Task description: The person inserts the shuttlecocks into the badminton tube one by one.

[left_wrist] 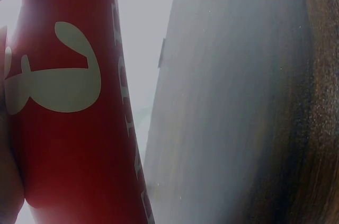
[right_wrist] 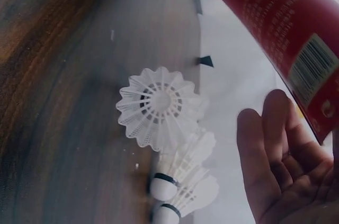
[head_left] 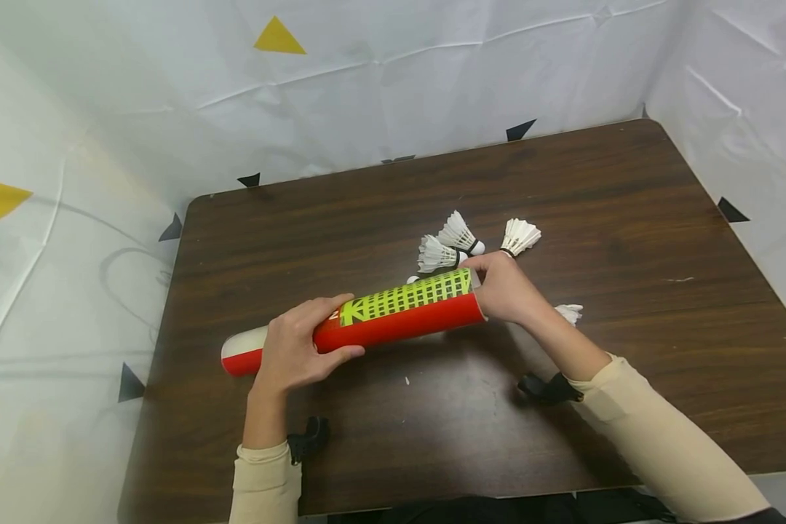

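A red tube (head_left: 399,320) with a yellow-green net print and a white band is held slanting over the table, its right end raised. My left hand (head_left: 295,342) grips it around the middle-left, thumb on the near side. In the left wrist view the red wall of the tube (left_wrist: 79,144) fills the left side. At the tube's right end is my right hand (head_left: 507,287), its index finger against the rim. In the right wrist view some fingers (right_wrist: 254,155) extend loosely below the rim. The thumb and anything between it and the index finger are hidden.
Beyond the tube lie white feather shuttlecocks (head_left: 436,255), with another shuttlecock (head_left: 520,236) behind my right hand. One more shuttlecock (head_left: 570,313) shows partly behind my right forearm. The brown wooden table (head_left: 301,233) is bordered by white sheeting (head_left: 399,94) with yellow and black triangles.
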Demonstrator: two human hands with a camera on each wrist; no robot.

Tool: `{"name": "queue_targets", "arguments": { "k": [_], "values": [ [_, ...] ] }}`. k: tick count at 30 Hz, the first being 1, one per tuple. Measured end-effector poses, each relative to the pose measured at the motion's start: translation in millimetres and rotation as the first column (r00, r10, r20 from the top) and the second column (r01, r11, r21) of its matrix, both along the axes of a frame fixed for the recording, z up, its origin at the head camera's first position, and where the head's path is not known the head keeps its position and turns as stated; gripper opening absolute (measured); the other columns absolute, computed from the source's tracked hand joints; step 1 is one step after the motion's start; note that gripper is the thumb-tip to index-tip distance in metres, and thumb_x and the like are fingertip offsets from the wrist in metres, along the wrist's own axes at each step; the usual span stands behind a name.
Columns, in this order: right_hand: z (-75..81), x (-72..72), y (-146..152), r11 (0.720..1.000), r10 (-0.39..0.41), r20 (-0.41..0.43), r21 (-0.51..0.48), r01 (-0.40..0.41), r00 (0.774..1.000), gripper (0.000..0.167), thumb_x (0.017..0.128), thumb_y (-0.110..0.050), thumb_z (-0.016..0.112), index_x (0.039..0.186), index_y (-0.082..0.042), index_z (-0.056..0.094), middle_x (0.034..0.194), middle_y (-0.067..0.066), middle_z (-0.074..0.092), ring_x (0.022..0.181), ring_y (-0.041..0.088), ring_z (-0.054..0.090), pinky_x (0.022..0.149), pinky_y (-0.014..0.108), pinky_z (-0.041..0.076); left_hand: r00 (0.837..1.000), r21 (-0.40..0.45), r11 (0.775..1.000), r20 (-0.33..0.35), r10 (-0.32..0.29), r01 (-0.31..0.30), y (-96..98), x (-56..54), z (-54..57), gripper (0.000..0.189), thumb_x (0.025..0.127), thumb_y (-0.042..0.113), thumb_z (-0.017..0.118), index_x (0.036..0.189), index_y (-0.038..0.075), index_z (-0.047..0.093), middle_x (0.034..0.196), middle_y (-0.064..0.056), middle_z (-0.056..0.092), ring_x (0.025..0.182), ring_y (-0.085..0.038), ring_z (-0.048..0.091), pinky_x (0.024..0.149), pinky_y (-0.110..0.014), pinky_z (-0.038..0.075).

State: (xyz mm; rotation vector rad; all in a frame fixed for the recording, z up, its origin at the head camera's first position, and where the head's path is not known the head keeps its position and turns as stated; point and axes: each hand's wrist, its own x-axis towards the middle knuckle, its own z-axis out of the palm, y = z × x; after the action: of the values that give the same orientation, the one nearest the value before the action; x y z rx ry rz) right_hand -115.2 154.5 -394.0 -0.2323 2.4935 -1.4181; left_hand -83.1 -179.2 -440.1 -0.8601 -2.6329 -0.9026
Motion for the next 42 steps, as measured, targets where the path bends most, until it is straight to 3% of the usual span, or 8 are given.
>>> {"name": "queue_targets", "arguments": {
  "k": [5,9,12,16,22,28,36,42],
  "values": [
    [7.6,6.0,16,0.997,0.013,0.033,-0.081,-0.010,0.999,0.023,0.082,0.000,0.066,0.104,0.007,0.070,0.090,0.015,0.070,0.075,0.020,0.064,0.065,0.027,0.054,1.000,-0.003,1.000,-0.003,0.001,-0.001,1.3,-0.8,1.5,0.069,0.073,0.052,0.080,0.132,0.020,0.062,0.117,0.005,0.068,0.099,-0.013,0.064,0.080,-0.036,0.055],
    [19.1,13.9,40,0.994,-0.006,0.102,-0.106,0.017,0.995,0.023,0.088,-0.014,0.072,0.103,0.003,0.070,0.092,0.016,0.071,0.074,0.021,0.067,0.066,0.032,0.058,1.000,-0.005,1.000,0.002,0.006,-0.006,0.9,-0.2,1.7,0.070,0.073,0.052,0.080,0.132,0.020,0.062,0.118,0.006,0.068,0.100,-0.013,0.063,0.081,-0.036,0.055],
    [26.8,20.7,63,0.997,-0.043,0.107,-0.064,0.050,0.993,0.035,0.087,-0.028,0.076,0.109,-0.001,0.070,0.097,0.014,0.072,0.076,0.020,0.070,0.071,0.035,0.059,1.000,-0.004,1.000,0.004,0.008,-0.008,0.6,-0.2,1.5,0.070,0.073,0.052,0.080,0.132,0.020,0.062,0.118,0.006,0.068,0.100,-0.013,0.063,0.081,-0.036,0.055],
    [27.5,33.6,95,0.992,-0.122,0.039,0.047,0.120,0.992,0.040,0.089,-0.035,0.073,0.114,-0.003,0.069,0.099,0.013,0.072,0.077,0.017,0.070,0.069,0.029,0.056,1.000,-0.006,1.000,0.004,0.011,-0.011,0.8,0.0,1.6,0.070,0.073,0.051,0.081,0.132,0.019,0.062,0.119,0.006,0.068,0.100,-0.013,0.063,0.082,-0.036,0.055],
    [9.7,60.7,126,0.944,-0.239,-0.019,0.232,0.237,0.971,0.043,0.090,-0.044,0.069,0.107,-0.005,0.071,0.092,0.013,0.072,0.073,0.021,0.065,0.058,0.032,0.049,1.000,-0.005,1.000,0.004,0.010,-0.010,1.7,1.3,2.7,0.070,0.072,0.051,0.081,0.132,0.018,0.062,0.118,0.005,0.068,0.100,-0.013,0.063,0.081,-0.036,0.055],
    [-12.9,79.9,137,0.883,-0.266,-0.027,0.394,0.255,0.964,0.050,0.086,-0.055,0.068,0.088,-0.006,0.072,0.079,0.005,0.069,0.072,0.023,0.057,0.057,0.033,0.042,1.000,0.001,1.000,0.001,0.009,-0.009,3.3,1.3,3.8,0.069,0.073,0.052,0.080,0.132,0.020,0.062,0.118,0.006,0.068,0.100,-0.012,0.063,0.081,-0.036,0.055],
    [-37.1,87.4,136,0.894,-0.249,-0.012,0.381,0.235,0.968,0.051,0.083,-0.052,0.074,0.099,-0.004,0.072,0.086,0.009,0.072,0.078,0.021,0.063,0.062,0.033,0.045,1.000,0.010,1.000,0.003,0.007,-0.007,5.5,1.2,4.3,0.070,0.072,0.051,0.081,0.131,0.020,0.062,0.118,0.006,0.068,0.099,-0.012,0.063,0.081,-0.036,0.055],
    [-42.8,88.0,134,0.882,-0.278,-0.104,0.367,0.297,0.955,0.045,0.088,-0.040,0.072,0.107,0.002,0.071,0.102,0.024,0.070,0.091,0.038,0.063,0.066,0.039,0.044,1.000,0.008,1.000,0.013,0.011,-0.011,6.2,1.8,3.4,0.070,0.072,0.052,0.081,0.132,0.021,0.062,0.119,0.007,0.067,0.100,-0.012,0.063,0.080,-0.036,0.055]
  ]
}}
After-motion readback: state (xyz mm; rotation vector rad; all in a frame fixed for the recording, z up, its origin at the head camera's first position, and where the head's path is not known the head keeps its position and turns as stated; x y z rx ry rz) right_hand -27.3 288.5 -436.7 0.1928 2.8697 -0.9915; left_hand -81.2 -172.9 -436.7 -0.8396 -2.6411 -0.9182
